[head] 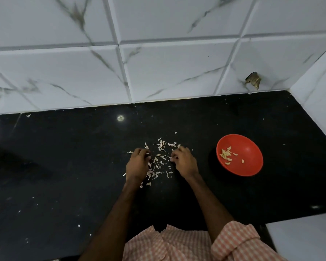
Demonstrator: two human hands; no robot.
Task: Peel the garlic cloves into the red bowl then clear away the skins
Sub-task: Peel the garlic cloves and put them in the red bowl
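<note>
Left hand [137, 163] and right hand [184, 162] curl over garlic skins [161, 146] near the red bowl [252, 162] holding cloves [225, 154].

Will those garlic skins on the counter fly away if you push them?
They would probably scatter easily: the garlic skins look thin, curled and papery, so they are likely very light. They seem floppy rather than stiff, so pinching may crumple them. The black countertop looks smooth and glossy, so they should slide when swept.
</note>
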